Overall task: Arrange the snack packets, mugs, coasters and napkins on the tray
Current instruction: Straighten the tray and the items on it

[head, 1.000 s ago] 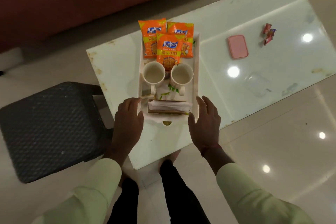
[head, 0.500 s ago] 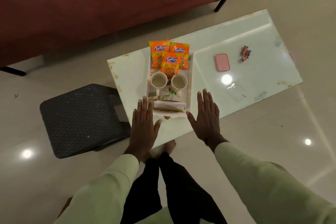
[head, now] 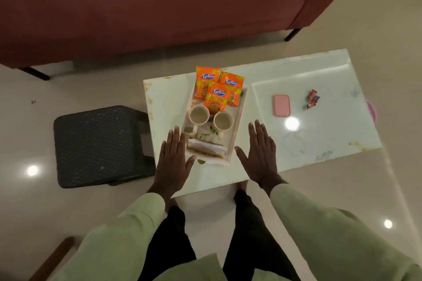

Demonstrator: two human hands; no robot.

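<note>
A white tray [head: 239, 130] lies on the left part of the pale table. Three orange snack packets [head: 215, 98] overlap at its far end. Behind them stand two white mugs [head: 199, 115], side by side. A stack of napkins and brown coasters [head: 206, 149] fills the near end. My left hand [head: 172, 160] is spread flat, fingers straight, just left of the tray's near corner. My right hand [head: 260, 152] is spread flat to the tray's right. Both hands hold nothing.
The table [head: 319, 80] also carries a pink flat case [head: 282, 105], small red candy wrappers [head: 312, 99] and a clear lid [head: 293, 143]. A black stool [head: 98, 146] stands left of the table. A dark red sofa [head: 159, 7] runs behind it.
My view has pulled back and up from the table. Both hands left the tray's near end and opened flat, fingers straightened, on either side of it.
</note>
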